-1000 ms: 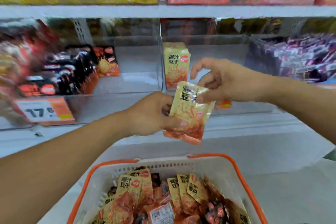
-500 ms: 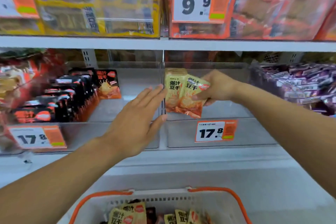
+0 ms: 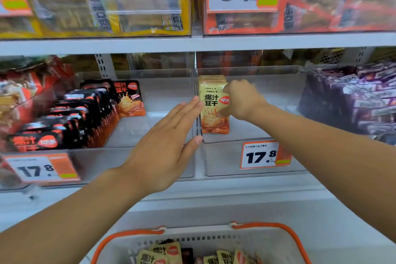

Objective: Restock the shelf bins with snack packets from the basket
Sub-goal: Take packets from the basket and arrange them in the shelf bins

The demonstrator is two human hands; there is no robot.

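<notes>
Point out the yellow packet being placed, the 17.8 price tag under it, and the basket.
yellow packet (image 3: pixel 212 111): head view, on its printed front below the black lettering.
17.8 price tag (image 3: pixel 260 156): head view, on the white part with the digits.
basket (image 3: pixel 294 240): head view, on its orange rim, right side.

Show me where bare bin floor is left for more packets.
The yellow packets' bin is bare right of the right hand, up to the purple packets. The black packets' bin is bare between the black packets and the divider. The far-left red packets' bin is crowded.
</notes>
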